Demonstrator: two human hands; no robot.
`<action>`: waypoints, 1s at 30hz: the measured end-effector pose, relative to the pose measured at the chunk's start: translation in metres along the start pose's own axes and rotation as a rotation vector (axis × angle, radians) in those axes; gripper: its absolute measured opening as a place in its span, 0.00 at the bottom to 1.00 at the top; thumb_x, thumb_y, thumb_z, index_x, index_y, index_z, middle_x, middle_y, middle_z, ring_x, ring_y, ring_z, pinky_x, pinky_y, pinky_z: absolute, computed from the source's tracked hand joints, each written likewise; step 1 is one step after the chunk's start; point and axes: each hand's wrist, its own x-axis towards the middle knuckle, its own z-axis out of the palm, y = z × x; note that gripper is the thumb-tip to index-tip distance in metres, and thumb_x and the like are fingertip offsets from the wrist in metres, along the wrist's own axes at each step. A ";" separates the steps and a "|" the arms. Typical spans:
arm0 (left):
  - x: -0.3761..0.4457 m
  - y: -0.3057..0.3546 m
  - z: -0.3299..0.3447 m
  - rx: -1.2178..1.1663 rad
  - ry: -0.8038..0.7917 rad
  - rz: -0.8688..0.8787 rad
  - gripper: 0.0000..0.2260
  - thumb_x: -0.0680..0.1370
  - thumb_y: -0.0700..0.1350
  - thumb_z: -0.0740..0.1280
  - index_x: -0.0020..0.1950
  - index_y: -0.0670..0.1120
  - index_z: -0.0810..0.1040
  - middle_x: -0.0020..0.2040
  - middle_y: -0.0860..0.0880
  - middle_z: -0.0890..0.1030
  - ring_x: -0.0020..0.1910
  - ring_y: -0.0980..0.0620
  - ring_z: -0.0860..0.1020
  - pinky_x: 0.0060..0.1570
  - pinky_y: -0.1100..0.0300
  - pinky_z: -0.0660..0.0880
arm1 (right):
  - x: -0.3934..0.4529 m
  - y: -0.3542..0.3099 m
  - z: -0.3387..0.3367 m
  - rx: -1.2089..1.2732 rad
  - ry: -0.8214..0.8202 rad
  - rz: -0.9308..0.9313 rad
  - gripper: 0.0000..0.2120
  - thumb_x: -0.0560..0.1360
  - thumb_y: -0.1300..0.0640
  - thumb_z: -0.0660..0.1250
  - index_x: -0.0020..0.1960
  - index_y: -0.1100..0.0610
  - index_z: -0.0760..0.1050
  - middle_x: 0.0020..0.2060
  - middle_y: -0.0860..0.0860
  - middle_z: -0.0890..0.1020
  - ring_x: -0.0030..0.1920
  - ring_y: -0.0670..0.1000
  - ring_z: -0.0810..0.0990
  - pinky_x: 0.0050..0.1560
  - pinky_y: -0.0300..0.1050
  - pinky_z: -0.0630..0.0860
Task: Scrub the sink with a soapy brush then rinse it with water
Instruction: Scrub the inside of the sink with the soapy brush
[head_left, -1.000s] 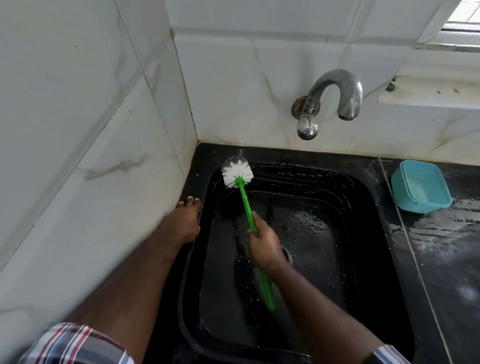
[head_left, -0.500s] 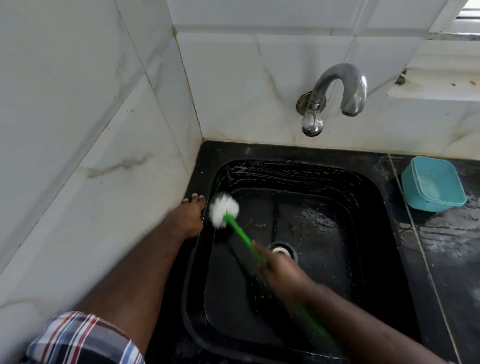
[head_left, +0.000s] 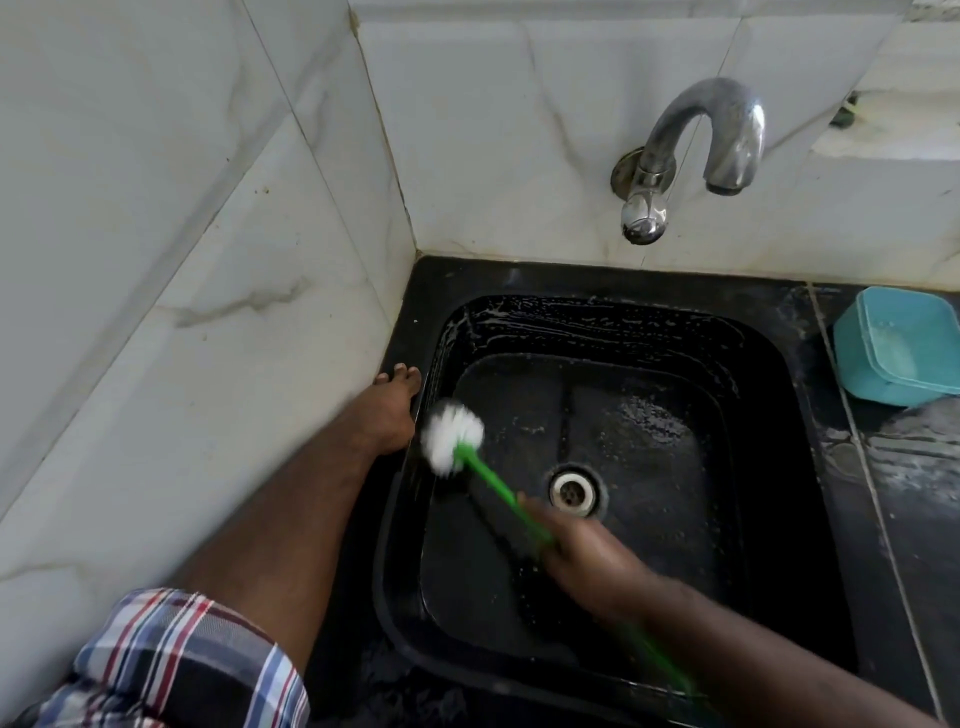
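Against the sink's 9 o'clock wall: we note the brush (head_left: 480, 467), white bristle head blurred, touching or just off the wall; we cannot tell which.
Brush handle: green, slanting from the head toward 5 o'clock across the basin, passing through our right hand (head_left: 587, 556) and showing again beyond the wrist near the front rim.
Right hand: over the basin floor, just at 7 o'clock of the drain (head_left: 571, 489); fingers clenched around the green handle, outline smeared by motion.
Left hand: our left hand (head_left: 387, 415) lies flat on the sink's left rim at 9 o'clock, fingers straight, tips against the tiled wall (head_left: 208, 312); it grasps nothing.
Sink: we record a black sink (head_left: 810, 467), rectangular, set in a dark counter; foam streaks line the back wall at 12 o'clock, wet specks lie on the floor.
Drain: round metal ring, near the middle of the floor.
Tap: a curved metal tap (head_left: 691, 150) comes out of the wall at 12 o'clock, spout pointing down over the back rim; we see no stream.
Container: a teal plastic tub (head_left: 898, 348) sits on the wet counter at 3 o'clock, well apart from the brush.
Sleeve: a plaid sleeve (head_left: 171, 665) covers our left upper arm at 7 o'clock.
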 end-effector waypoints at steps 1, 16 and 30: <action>-0.001 0.000 -0.001 -0.001 -0.003 -0.003 0.34 0.78 0.36 0.59 0.82 0.48 0.49 0.81 0.47 0.48 0.79 0.44 0.53 0.76 0.53 0.55 | 0.030 -0.006 -0.006 0.035 0.081 0.060 0.30 0.78 0.59 0.59 0.78 0.45 0.58 0.55 0.50 0.80 0.43 0.42 0.81 0.41 0.29 0.75; -0.003 0.003 -0.002 -0.008 -0.016 -0.017 0.35 0.78 0.35 0.59 0.82 0.48 0.48 0.82 0.48 0.46 0.80 0.45 0.51 0.77 0.51 0.55 | 0.039 -0.020 -0.020 0.277 -0.093 0.230 0.14 0.75 0.68 0.57 0.52 0.56 0.77 0.30 0.49 0.76 0.22 0.42 0.72 0.23 0.38 0.69; -0.002 0.004 0.000 -0.005 -0.002 -0.014 0.35 0.78 0.38 0.62 0.82 0.48 0.49 0.82 0.47 0.47 0.80 0.44 0.52 0.77 0.51 0.56 | 0.045 -0.049 -0.039 -0.278 -0.225 0.208 0.15 0.76 0.61 0.59 0.61 0.58 0.74 0.49 0.57 0.83 0.49 0.57 0.83 0.48 0.50 0.80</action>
